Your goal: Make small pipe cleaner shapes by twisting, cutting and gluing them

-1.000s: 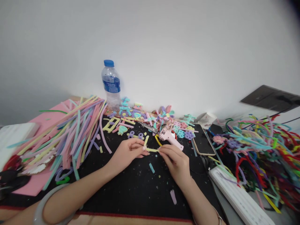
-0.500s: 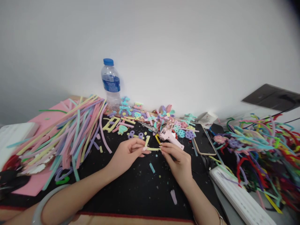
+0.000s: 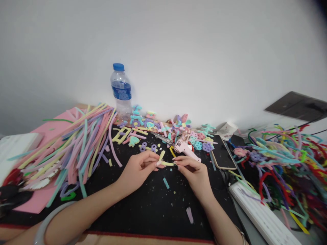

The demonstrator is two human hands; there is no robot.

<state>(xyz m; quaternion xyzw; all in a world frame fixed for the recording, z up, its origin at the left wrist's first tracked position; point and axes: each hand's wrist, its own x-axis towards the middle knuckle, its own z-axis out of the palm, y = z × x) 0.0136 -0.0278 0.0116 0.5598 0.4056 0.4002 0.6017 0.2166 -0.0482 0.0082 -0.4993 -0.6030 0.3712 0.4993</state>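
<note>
Between my hands is a short yellow pipe cleaner (image 3: 167,163), bent so that one end stands up and the other runs sideways. My left hand (image 3: 140,170) pinches it at the bend between thumb and fingers. The fingertips of my right hand (image 3: 193,173) close on its right end. Just behind my right hand lies a pink glue gun (image 3: 183,148), with scissors (image 3: 163,138) to its left. Two small purple loops (image 3: 148,147) rest behind my left hand. A short teal piece (image 3: 166,183) and a purple piece (image 3: 189,215) lie on the black mat (image 3: 143,214) in front.
Many long pastel pipe cleaners (image 3: 87,139) are heaped at left. A water bottle (image 3: 121,90) stands by the wall, near finished shapes (image 3: 178,124). To the right are a phone (image 3: 223,153), a white power strip (image 3: 263,211) and a tangled pile of coloured pipe cleaners (image 3: 276,153).
The yellow pipe cleaner has tilted and curved slightly in my fingers. Both hands stay almost in place, still pinching it.
</note>
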